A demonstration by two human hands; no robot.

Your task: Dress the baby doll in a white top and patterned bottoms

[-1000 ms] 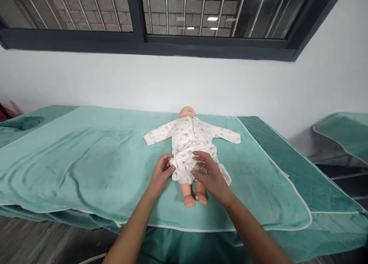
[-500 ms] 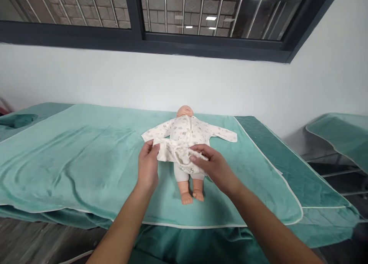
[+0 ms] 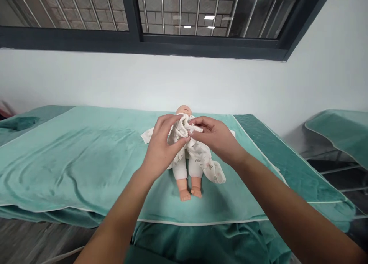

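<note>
Two hands engaged: left hand (image 3: 162, 141) and right hand (image 3: 215, 137) grip the bunched printed garment (image 3: 198, 149), now lifted from the hips of the doll (image 3: 180, 171) to above its torso; its near, white-clad legs (image 3: 195, 169) are consequently more exposed on the green blanket (image 3: 100, 160)

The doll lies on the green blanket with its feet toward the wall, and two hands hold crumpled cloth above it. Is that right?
Not quite: in the head camera view the doll has its feet away from the wall, head toward it. The rest stands: green blanket beneath, cloth in the left hand and right hand.
</note>
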